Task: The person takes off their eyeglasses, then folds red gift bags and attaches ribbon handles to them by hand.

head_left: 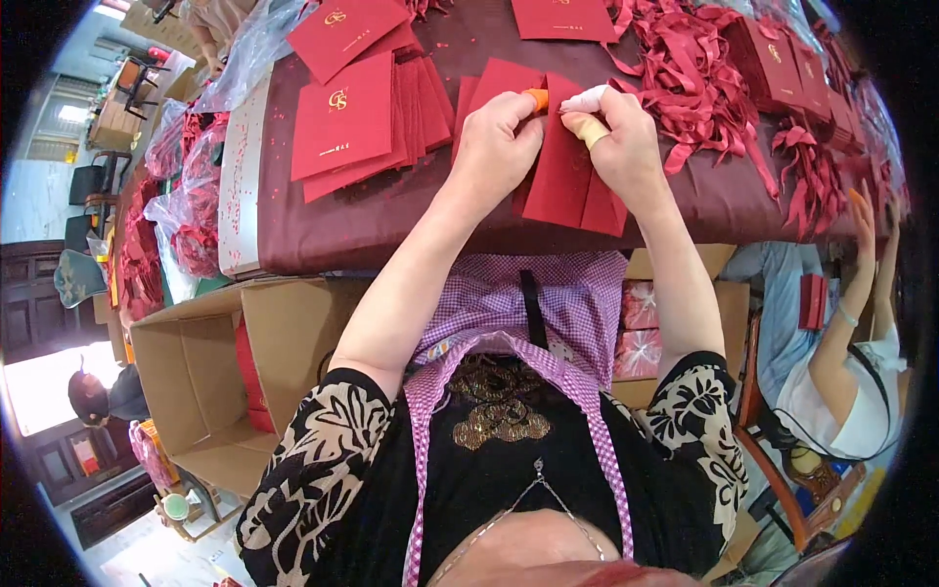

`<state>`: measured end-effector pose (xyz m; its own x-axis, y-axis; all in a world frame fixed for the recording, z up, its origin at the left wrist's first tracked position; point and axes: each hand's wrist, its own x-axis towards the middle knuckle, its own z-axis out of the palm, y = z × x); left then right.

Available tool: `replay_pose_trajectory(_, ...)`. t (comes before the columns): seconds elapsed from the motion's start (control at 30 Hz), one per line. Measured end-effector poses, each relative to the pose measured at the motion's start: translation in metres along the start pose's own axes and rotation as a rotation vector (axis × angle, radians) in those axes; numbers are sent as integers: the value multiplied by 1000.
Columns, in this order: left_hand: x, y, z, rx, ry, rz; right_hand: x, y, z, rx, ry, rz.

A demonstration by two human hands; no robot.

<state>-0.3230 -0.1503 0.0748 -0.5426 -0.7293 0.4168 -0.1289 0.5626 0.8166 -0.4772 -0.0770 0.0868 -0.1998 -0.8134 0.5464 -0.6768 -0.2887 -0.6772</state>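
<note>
A red folded card [559, 182] is pinched at its upper edge between my left hand [501, 142] and my right hand [618, 137]. My left hand wears an orange fingertip cover; white and pale yellow covers are on fingers of my right. The fingers of both hands are bent closed on the card, and it hangs over the table's near part. Just behind it lie more red cards [501, 80], partly covered by my hands. Left of my left hand, a fanned stack of red cards with gold emblems [347, 115] lies flat.
A dark maroon cloth [342, 230] covers the table. Red ribbons [699, 73] lie heaped on the right, beside more red card stacks [773, 68]. Plastic bags [196, 201] hang at the left. An open cardboard box [210, 362] stands below. Another person's arm [843, 313] reaches in at right.
</note>
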Motion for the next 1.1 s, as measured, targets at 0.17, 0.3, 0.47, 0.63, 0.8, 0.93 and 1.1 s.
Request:
replay_pose_trajectory(0.17, -1, -8, -4, -13, 16, 11, 6, -2, -4, 188, -140, 43)
replay_pose_trajectory(0.3, -1, -2, -3, -85, -3, 5, 27, 11, -18, 219, -155, -124)
replay_pose_trajectory(0.47, -1, 4, -3, -93, 50, 10, 38, 6, -17, 78, -331, -257)
replay_pose_trajectory(0.63, -7, 5, 0, -301, 83, -185, 38, 8, -20, 141, -333, -211)
replay_pose_trajectory(0.8, 5, -5, -22, -705, 389, -329, 31, 26, -32, 245, -332, -101)
replay_pose_trajectory(0.93, 5, 0, -23, -728, 431, -328, 31, 24, -35, 168, -326, -87)
replay_pose_trajectory(1.1, 2, -2, -27, -301, 433, -214, 27, 20, -28, 146, -285, -75)
